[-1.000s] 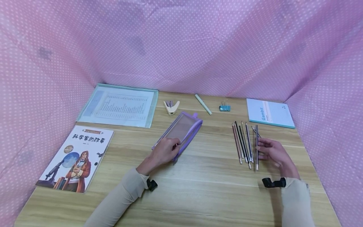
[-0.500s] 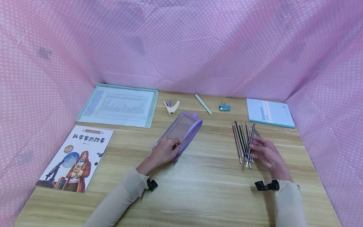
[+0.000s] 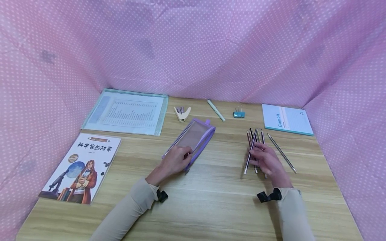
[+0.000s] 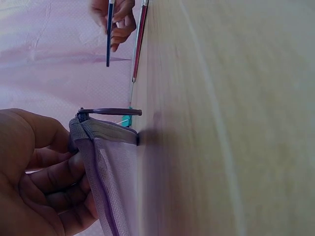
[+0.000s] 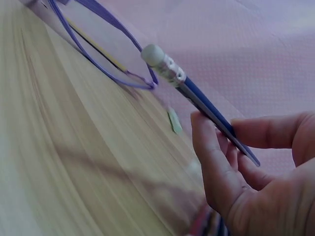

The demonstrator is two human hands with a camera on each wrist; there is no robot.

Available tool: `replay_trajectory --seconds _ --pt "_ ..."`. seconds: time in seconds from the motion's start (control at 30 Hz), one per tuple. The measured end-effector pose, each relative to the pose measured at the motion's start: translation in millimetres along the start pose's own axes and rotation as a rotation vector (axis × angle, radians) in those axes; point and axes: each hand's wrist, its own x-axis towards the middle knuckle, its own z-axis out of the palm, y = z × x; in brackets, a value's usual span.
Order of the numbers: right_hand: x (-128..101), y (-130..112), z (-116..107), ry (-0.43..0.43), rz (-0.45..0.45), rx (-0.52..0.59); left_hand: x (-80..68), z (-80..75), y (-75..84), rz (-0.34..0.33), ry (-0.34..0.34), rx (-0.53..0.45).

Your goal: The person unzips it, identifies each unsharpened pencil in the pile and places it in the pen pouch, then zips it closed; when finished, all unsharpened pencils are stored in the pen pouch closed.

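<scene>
My left hand [image 3: 177, 160] pinches the near edge of a purple mesh pencil case [image 3: 193, 134], whose zipped side gapes open in the right wrist view. Inside the case lies a pencil or two along the left edge. In my right hand [image 3: 266, 161], a dark pencil [image 5: 209, 107] with a white eraser end is pinched between thumb and fingers, lifted off the table. Beneath and behind that hand lie several pencils [image 3: 262, 134], side by side and partly hidden. A single dark pencil [image 3: 281, 153] rests apart to the right of the hand.
Behind the case are a cream stapler or staple remover [image 3: 182, 114], a pale green pen [image 3: 216, 110] and a teal binder clip [image 3: 239, 114]. A blue notebook [image 3: 287, 119] lies back right. On the left are a document folder [image 3: 125, 112] and an illustrated book [image 3: 81, 169].
My right hand has moved left with the pencil, passing over the row of pencils. The lone pencil at the right is now uncovered. My left hand and the case have stayed put.
</scene>
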Motion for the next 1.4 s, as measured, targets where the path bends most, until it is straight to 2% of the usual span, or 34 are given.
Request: replay_trajectory --seconds 0.37,0.87,1.4 --pt "13 9 37 0.037 0.053 -0.049 0.0 0.3 -0.4 0.005 0.004 0.009" --pt "26 25 66 0.061 0.068 -0.045 -0.5 0.4 -0.3 0.015 0.015 0.016" --pt "39 45 103 0.029 0.055 -0.064 -0.7 -0.3 1.8 0.013 0.021 -0.002"
